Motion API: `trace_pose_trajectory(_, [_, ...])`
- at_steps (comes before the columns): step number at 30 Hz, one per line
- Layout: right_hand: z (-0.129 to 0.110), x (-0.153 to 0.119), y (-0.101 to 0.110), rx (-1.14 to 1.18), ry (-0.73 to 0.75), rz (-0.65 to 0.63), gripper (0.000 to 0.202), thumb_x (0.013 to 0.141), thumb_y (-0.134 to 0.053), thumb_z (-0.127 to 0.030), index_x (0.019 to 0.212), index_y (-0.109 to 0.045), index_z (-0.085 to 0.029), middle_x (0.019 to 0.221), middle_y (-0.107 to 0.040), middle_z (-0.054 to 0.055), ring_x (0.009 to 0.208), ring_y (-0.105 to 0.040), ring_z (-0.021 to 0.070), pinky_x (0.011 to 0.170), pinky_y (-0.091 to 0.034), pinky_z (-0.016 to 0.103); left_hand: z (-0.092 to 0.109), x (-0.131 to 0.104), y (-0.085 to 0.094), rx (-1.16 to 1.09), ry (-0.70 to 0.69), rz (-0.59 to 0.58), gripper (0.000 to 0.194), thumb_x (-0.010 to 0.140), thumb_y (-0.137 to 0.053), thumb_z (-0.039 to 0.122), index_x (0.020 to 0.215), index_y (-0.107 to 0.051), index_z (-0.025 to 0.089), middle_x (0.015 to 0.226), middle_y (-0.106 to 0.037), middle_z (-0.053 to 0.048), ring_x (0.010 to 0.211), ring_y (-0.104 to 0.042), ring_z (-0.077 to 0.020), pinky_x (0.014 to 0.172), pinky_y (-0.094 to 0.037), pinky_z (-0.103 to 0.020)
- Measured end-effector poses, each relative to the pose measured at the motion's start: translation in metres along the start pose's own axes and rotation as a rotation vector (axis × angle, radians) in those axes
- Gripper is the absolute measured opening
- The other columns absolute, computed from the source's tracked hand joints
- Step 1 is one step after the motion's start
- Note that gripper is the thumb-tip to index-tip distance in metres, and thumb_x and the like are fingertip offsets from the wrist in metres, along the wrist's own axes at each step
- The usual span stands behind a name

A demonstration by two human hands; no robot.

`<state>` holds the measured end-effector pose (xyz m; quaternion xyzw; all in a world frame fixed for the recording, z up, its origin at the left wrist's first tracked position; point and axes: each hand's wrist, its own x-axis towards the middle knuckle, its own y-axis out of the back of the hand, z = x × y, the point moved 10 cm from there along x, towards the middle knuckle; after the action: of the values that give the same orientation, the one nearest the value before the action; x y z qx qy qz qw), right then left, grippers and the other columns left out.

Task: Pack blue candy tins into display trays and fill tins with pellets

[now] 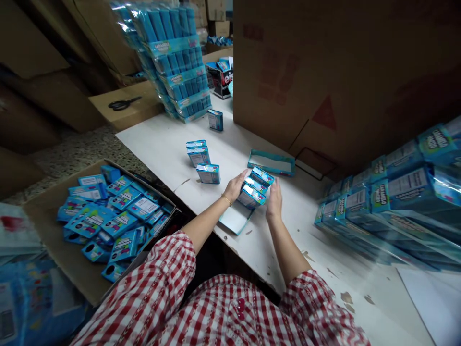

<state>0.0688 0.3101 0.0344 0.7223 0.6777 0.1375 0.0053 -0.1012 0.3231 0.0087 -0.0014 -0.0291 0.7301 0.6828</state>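
Chipped white table (158, 139), speckled floor (97, 150), brown cardboard cartons (216, 10) behind, dim light

Left, we had a box (50, 216); on the table (306, 211) before us, packs (208, 174); stacks (382, 202) right, tower (180, 67) behind!

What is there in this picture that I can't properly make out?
All in the head view:
1. Far part of the shallow tray: hidden by the small blue boxes between the left hand and right hand.
2. Lower layers in the open cardboard carton: covered by the boxes on top.
3. Far end of the right-hand wrapped stack: cut off by the right edge; its fine print is blurred.
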Motion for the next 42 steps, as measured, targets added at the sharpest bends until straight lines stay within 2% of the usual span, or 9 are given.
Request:
trace_pose_trajectory(5, [-0.05, -0.002, -0.02, -0.64, 0.318, -0.283, 0.061, 0.085, -0.039, -0.052, 0.14, -0.029, -0.027, 0.15, -0.018, 0.005, 0.138, -0.009, 0.0264, 0.107, -0.014, 0.056, -0.01, -0.032, 0.029, 0.427, 0.041, 0.021, 0.041, 0.081, -0.051, 0.031, 0.121, -0.056, 0.02, 0.107, -0.063, -0.009, 0.101, -0.057, -0.0232, 0.096, -0.039, -0.035])
trace_pose_trajectory(11, [-0.064, 0.007, -0.08, -0.956, 0.675, -0.623, 0.047, 0.093, -0.025, -0.033, 0.129, -0.047, -0.013, 0.135, -0.046, 0.012, 0.127, -0.037, 0.0214, 0.106, -0.026, 0.045, -0.008, -0.082, 0.014, 1.073, 0.088, -0.149, 0.051, 0.082, -0.036, 0.011, 0.133, -0.04, 0.019, 0.107, -0.058, -0.01, 0.093, -0.06, -0.0226, 0.085, -0.046, -0.035])
trace_pose_trajectory(15, [-0.062, 0.013, -0.085, -0.93, 0.813, -0.782, 0.047, 0.093, -0.025, -0.041, 0.13, -0.046, -0.021, 0.137, -0.044, 0.006, 0.129, -0.035, 0.0216, 0.106, -0.026, 0.046, -0.013, -0.116, 0.002, 0.945, 0.121, -0.045, 0.052, 0.082, -0.035, 0.01, 0.134, -0.031, 0.012, 0.118, -0.054, -0.015, 0.102, -0.057, -0.0241, 0.088, -0.045, -0.037])
trace_pose_trajectory(18, [-0.066, 0.008, -0.076, -1.016, 0.784, -0.701, 0.058, 0.089, -0.026, -0.054, 0.136, -0.038, -0.023, 0.144, -0.034, 0.007, 0.134, -0.024, 0.0285, 0.106, -0.019, 0.056, -0.021, -0.133, -0.003, 0.786, 0.148, 0.012, 0.052, 0.081, -0.037, 0.011, 0.132, -0.029, 0.008, 0.118, -0.054, -0.018, 0.103, -0.057, -0.0249, 0.089, -0.045, -0.038])
trace_pose_trajectory(26, [-0.058, -0.042, -0.09, -1.156, 0.778, -0.843, 0.079, 0.079, -0.03, -0.069, 0.143, -0.022, -0.024, 0.148, -0.022, 0.009, 0.135, -0.016, 0.0324, 0.105, -0.008, 0.061, -0.014, -0.135, 0.001, 0.6, 0.02, -0.019, 0.044, 0.084, -0.045, 0.025, 0.126, -0.039, 0.015, 0.088, -0.058, -0.006, 0.078, -0.058, -0.0171, 0.079, -0.048, -0.034])
trace_pose_trajectory(30, [-0.053, -0.031, -0.076, -1.169, 0.709, -0.852, 0.097, 0.069, -0.042, -0.076, 0.145, -0.013, -0.022, 0.15, -0.012, 0.01, 0.136, -0.006, 0.0381, 0.103, -0.013, 0.064, -0.003, -0.126, 0.044, 0.516, -0.006, 0.162, 0.045, 0.082, -0.049, 0.032, 0.124, -0.041, 0.016, 0.089, -0.053, -0.003, 0.063, -0.052, -0.01, 0.07, -0.048, -0.028])
trace_pose_trajectory(35, [-0.072, -0.025, -0.088, -1.075, 0.675, -0.957, 0.089, 0.074, -0.043, -0.069, 0.144, -0.005, -0.03, 0.15, -0.016, 0.008, 0.136, -0.01, 0.038, 0.101, -0.012, 0.068, 0.022, -0.101, 0.145, 0.399, -0.144, 0.584, 0.06, 0.076, -0.058, 0.033, 0.13, -0.034, 0.021, 0.112, -0.047, -0.009, 0.088, -0.054, -0.015, 0.077, -0.048, -0.03])
trace_pose_trajectory(38, [-0.086, 0.004, -0.13, -0.949, 0.669, -0.907, 0.096, 0.074, -0.05, -0.064, 0.145, 0.003, -0.026, 0.151, -0.01, 0.009, 0.137, -0.007, 0.0338, 0.106, -0.014, 0.06, 0.022, -0.066, 0.195, 0.251, -0.136, 0.633, 0.07, 0.076, -0.059, 0.04, 0.136, -0.026, 0.024, 0.134, -0.035, -0.012, 0.118, -0.043, -0.0232, 0.097, -0.04, -0.04])
trace_pose_trajectory(42, [-0.064, 0.044, -0.216, -0.86, 0.604, -0.979, 0.123, 0.059, -0.07, -0.057, 0.143, 0.012, -0.019, 0.151, 0.001, 0.014, 0.137, 0.001, 0.0348, 0.108, -0.019, 0.054, 0.014, -0.002, 0.239, 0.114, -0.073, 0.584, 0.071, 0.081, -0.046, 0.056, 0.139, -0.021, 0.024, 0.148, -0.018, -0.01, 0.137, -0.017, -0.0246, 0.111, -0.019, -0.041])
